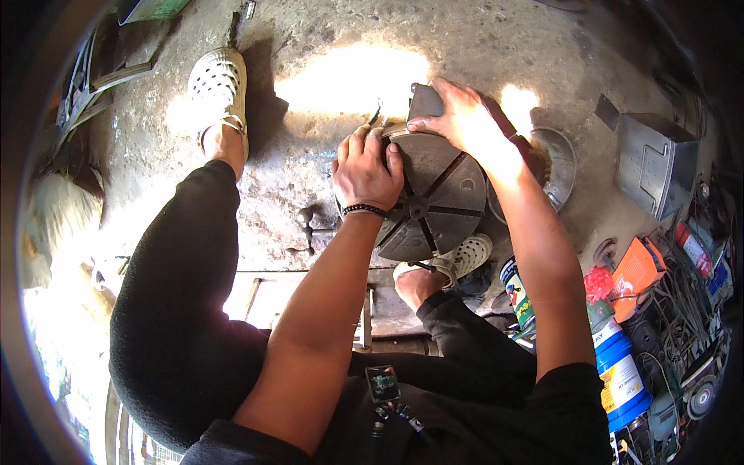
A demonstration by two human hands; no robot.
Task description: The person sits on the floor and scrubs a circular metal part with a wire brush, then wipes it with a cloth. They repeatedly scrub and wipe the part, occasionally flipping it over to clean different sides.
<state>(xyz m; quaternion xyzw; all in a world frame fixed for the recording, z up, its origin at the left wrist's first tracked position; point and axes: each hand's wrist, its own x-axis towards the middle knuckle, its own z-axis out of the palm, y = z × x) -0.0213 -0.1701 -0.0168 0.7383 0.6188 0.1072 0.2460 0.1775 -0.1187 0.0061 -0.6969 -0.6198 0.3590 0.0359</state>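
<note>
A round grey metal disc (446, 182) with radial slots and a centre hole sits low in front of me, between my feet. My left hand (368, 170) is closed over its left upper rim, thumb on the top face and fingers bent over the edge. Thin metal bits poke out past those fingertips; what they belong to is hidden. At the disc's far edge, my right hand (465, 116) grips a dark flat metal block (425, 102) between thumb and fingers. The underside of the disc is out of sight.
A T-shaped metal handle (308, 230) lies left of the disc. Right of it are a round metal dish (556, 167) and a grey metal box (657, 167). Cans, a blue bucket (622, 380), an orange packet (637, 277) and tangled tools crowd the right. Bright sunlight patches the concrete floor (294, 39).
</note>
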